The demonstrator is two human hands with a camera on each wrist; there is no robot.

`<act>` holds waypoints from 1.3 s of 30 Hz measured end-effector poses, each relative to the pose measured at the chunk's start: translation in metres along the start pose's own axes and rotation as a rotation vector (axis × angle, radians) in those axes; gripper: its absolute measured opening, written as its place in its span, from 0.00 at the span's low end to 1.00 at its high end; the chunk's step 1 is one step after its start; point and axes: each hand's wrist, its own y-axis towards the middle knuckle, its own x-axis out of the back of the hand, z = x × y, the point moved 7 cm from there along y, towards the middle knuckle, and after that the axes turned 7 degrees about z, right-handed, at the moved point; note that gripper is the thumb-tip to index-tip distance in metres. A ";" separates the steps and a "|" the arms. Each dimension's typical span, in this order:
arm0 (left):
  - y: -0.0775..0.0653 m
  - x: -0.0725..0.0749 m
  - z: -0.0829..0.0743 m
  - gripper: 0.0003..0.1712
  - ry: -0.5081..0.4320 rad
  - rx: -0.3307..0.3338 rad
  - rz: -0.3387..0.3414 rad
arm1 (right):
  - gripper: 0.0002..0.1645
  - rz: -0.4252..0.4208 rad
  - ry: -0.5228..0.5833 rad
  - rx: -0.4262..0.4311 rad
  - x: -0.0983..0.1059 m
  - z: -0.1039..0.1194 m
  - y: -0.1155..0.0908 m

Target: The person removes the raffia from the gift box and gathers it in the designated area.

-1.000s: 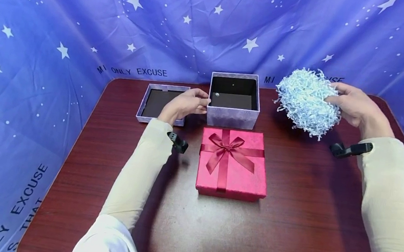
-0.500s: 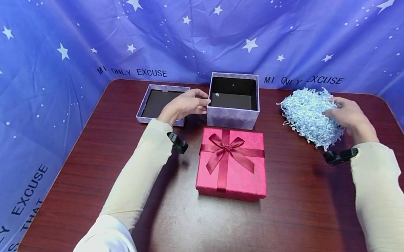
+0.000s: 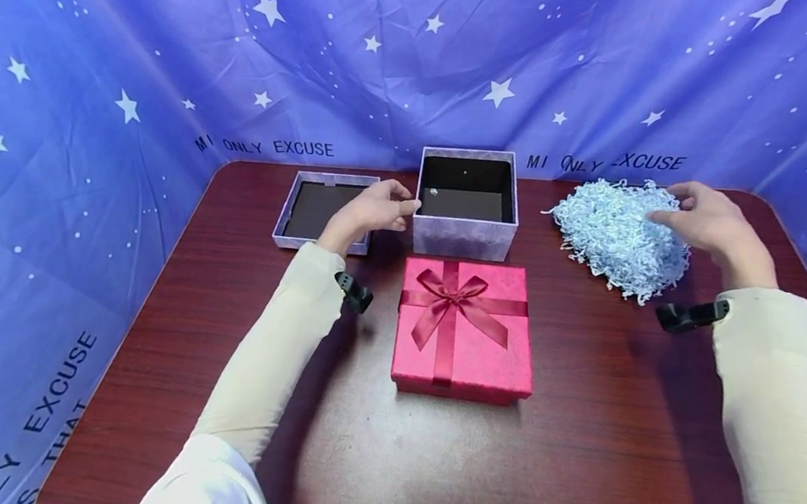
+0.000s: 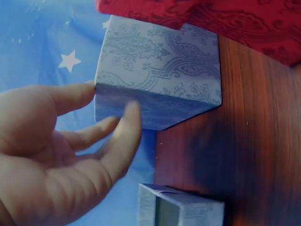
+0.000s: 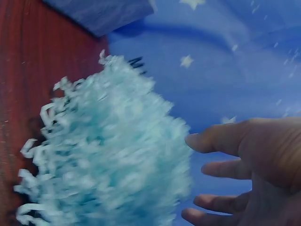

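Note:
A lavender patterned box (image 3: 462,239) without its lid stands at the back middle, dark inside with a small pale scrap in it. My left hand (image 3: 371,210) is at its left side; in the left wrist view a straight finger touches the corner of the box (image 4: 160,61), and the other fingers extend beside the wall. At the back right lies a heap of light blue shredded paper (image 3: 624,237) on the table. My right hand (image 3: 717,225) is at the heap's right edge. In the right wrist view its fingers are spread and loose, the nearest fingertip against or just beside the shredded paper (image 5: 117,155).
A red gift box (image 3: 465,369) with a ribbon bow stands in front of the lavender box. The lavender lid (image 3: 286,221) lies upturned at the left, behind my left forearm. A blue star-printed cloth (image 3: 365,71) hangs behind the dark wooden table (image 3: 210,346).
My right hand has lowered the shredded paper to the table, let it go and drawn back slightly right. The heap has flattened. My left hand stays at the lavender box.

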 end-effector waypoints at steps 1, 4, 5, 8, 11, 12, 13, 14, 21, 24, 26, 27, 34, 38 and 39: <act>-0.003 0.002 0.000 0.23 0.077 0.007 -0.021 | 0.51 -0.018 -0.023 0.005 0.003 0.005 -0.004; -0.013 0.005 -0.001 0.25 0.309 0.031 -0.067 | 0.48 -0.069 -0.076 0.048 0.010 0.022 -0.017; -0.016 0.006 -0.001 0.25 0.376 0.034 -0.077 | 0.47 -0.086 -0.093 0.068 0.010 0.028 -0.021; -0.026 0.006 -0.001 0.24 0.535 0.032 -0.095 | 0.41 -0.138 -0.140 0.150 0.006 0.050 -0.032; -0.037 0.002 0.001 0.22 0.590 0.003 -0.076 | 0.36 -0.156 -0.166 0.222 -0.006 0.069 -0.043; -0.040 0.000 0.002 0.21 0.574 -0.009 -0.060 | 0.35 -0.156 -0.171 0.243 -0.011 0.075 -0.046; -0.045 -0.002 0.004 0.21 0.554 -0.020 -0.039 | 0.34 -0.151 -0.168 0.267 -0.017 0.080 -0.049; -0.049 -0.005 0.006 0.20 0.528 -0.033 -0.016 | 0.33 -0.143 -0.161 0.293 -0.025 0.086 -0.052; -0.076 -0.027 0.019 0.20 0.273 -0.082 0.158 | 0.31 -0.029 -0.086 0.399 -0.081 0.107 -0.071; -0.083 -0.039 0.025 0.22 0.179 -0.107 0.244 | 0.30 0.026 -0.068 0.428 -0.105 0.112 -0.077; -0.087 -0.046 0.029 0.25 0.129 -0.118 0.293 | 0.29 0.060 -0.057 0.456 -0.119 0.115 -0.080; -0.089 -0.048 0.031 0.27 0.103 -0.118 0.314 | 0.30 0.073 -0.062 0.464 -0.125 0.116 -0.081; -0.100 -0.059 0.046 0.41 -0.069 -0.107 0.414 | 0.43 0.269 0.164 0.427 -0.153 0.113 -0.090; -0.103 -0.063 0.048 0.42 -0.174 -0.094 0.426 | 0.51 0.419 0.408 0.370 -0.165 0.109 -0.095; -0.103 -0.063 0.047 0.42 -0.184 -0.091 0.423 | 0.51 0.437 0.447 0.361 -0.167 0.108 -0.096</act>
